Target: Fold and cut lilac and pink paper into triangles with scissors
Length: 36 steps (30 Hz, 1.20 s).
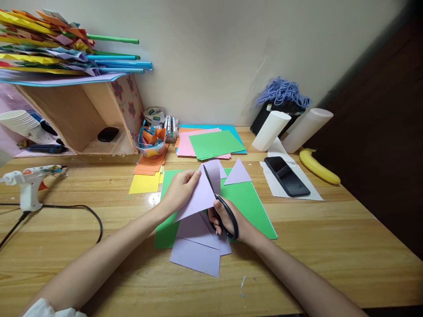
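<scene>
My left hand [180,190] pinches a folded lilac paper [198,196] and holds it above a green sheet [251,204]. My right hand [231,222] grips black-handled scissors [220,207], whose blades run up along the paper's right edge. More lilac sheets [198,246] lie under both hands on the wooden table [330,246]. A cut lilac triangle [238,172] rests on the green sheet just beyond.
A glue gun [29,180] with a black cord lies at the left. Stacks of coloured paper [211,143], a bowl of scraps [152,143], white rolls [271,130], a phone [287,176] and a banana [319,166] are at the back and right. A box shelf [82,114] stands far left.
</scene>
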### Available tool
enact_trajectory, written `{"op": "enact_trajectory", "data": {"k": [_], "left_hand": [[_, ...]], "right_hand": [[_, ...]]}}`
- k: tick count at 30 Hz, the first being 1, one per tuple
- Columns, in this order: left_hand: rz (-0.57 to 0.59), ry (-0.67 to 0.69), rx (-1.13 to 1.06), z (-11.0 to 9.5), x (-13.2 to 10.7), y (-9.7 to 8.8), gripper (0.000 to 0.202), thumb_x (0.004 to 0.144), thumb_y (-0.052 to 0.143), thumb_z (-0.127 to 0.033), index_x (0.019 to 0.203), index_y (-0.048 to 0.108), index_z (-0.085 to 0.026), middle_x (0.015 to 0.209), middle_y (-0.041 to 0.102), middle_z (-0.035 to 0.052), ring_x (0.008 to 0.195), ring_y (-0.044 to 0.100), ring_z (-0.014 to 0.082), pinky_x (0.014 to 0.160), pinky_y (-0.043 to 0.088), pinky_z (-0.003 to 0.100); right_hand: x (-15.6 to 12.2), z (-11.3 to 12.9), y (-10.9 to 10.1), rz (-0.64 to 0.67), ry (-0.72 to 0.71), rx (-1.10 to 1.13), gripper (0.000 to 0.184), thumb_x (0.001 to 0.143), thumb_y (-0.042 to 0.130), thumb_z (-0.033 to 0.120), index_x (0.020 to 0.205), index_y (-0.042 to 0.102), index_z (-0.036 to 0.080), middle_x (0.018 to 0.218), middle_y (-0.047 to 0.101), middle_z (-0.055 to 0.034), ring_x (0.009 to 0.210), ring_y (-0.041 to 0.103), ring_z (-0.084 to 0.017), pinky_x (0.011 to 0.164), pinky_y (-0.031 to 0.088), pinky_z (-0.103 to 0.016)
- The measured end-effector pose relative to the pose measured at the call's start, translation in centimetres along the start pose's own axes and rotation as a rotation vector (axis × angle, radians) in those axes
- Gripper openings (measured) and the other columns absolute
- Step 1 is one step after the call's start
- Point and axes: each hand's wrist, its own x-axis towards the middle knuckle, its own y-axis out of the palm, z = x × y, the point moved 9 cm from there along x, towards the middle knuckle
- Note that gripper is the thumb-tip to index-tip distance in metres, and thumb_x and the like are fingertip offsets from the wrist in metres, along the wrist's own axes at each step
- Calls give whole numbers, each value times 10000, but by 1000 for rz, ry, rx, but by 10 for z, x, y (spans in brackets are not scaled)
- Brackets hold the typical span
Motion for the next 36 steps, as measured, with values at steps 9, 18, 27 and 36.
{"op": "enact_trajectory", "data": {"k": [9,18,27,36], "left_hand": [[19,-15,-52,2,0,0,393,840,389,-472,588,386,-170,543,365,-39,492,320,86,451,249,214],[-83,-4,-43,4,4,-14,316,840,388,-444,674,436,-180,600,418,-36,558,368,106,503,295,204],[-62,40,100,-1,1,-10,325,858,390,-442,675,444,-179,555,381,-44,521,342,93,467,239,201],[-32,51,123,-2,1,-7,326,861,384,-435,672,442,-176,545,364,-47,511,328,89,465,227,204]], "right_hand": [[1,1,-5,-37,-2,-18,525,725,383,723,695,351,200,501,345,89,318,367,-42,291,295,-158],[-1,1,-3,-1,-4,-53,550,703,365,753,701,333,204,514,345,88,322,352,-39,287,297,-165],[-1,1,3,79,-25,-28,595,714,239,782,662,341,198,471,349,77,330,376,-53,354,344,-188],[0,-4,1,51,-3,2,590,701,278,783,730,357,199,475,335,89,327,352,-53,336,336,-183]]}}
